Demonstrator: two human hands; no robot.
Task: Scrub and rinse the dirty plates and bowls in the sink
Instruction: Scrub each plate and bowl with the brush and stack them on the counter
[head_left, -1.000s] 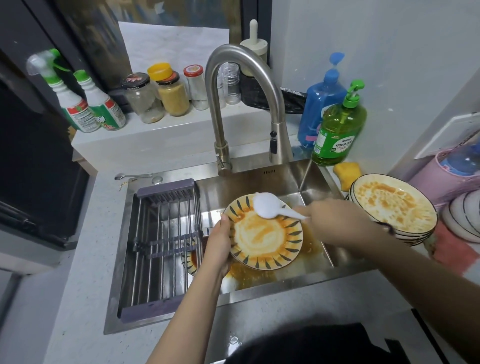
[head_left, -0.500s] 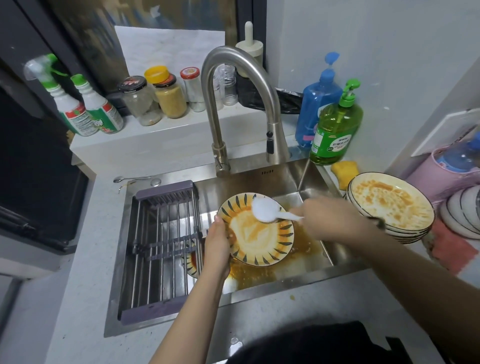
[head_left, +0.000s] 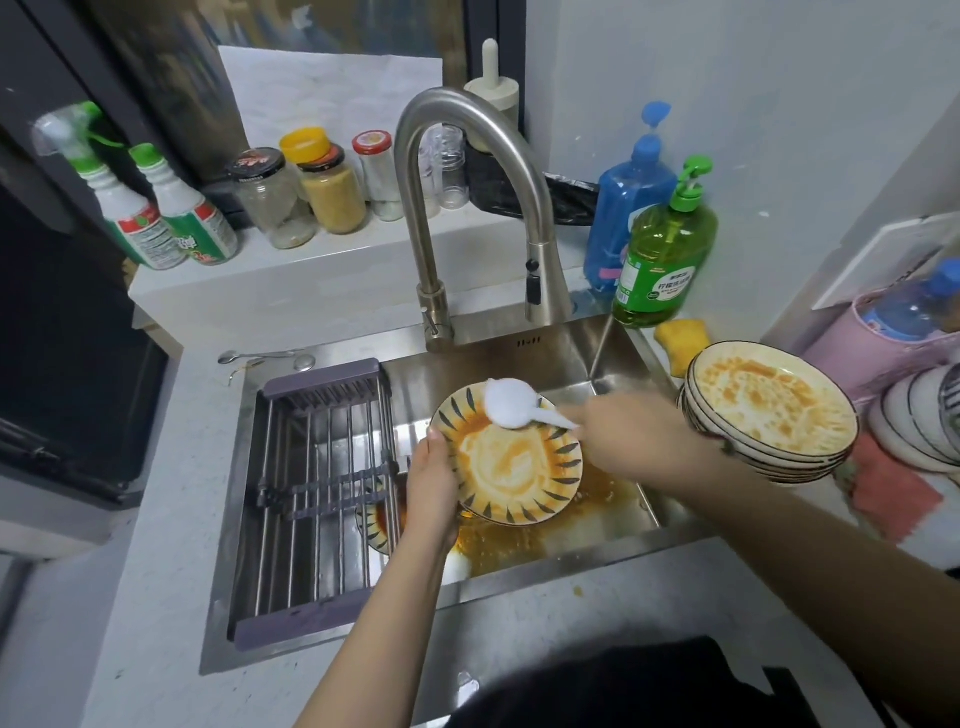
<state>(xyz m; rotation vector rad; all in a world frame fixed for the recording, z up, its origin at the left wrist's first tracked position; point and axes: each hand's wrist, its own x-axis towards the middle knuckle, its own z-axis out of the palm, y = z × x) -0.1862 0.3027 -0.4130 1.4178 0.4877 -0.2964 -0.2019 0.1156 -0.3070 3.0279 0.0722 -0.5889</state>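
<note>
left hand (head_left: 431, 486): grips round glazed plate (head_left: 511, 462), orange-smeared | right hand (head_left: 636, 441): holds white plastic brush (head_left: 511, 404) | steel sink (head_left: 618, 358)

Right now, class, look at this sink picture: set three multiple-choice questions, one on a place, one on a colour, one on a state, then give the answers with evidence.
1. Where does the stack of dirty plates stand?
A. On the counter right of the sink
B. On the drying rack
C. On the window ledge

2. What colour is the brush head?
A. Green
B. White
C. Black

3. How is the striped plate held?
A. It lies flat on the sink floor, untouched
B. The left hand grips its rim, over the sink
C. It leans in the rack

Answers:
1 A: the stack sits beside the sink's right edge, near the yellow sponge.
2 B: the round head against the plate's upper rim is white.
3 B: the left hand grips the plate's left edge while the right hand holds the brush to it.
</note>
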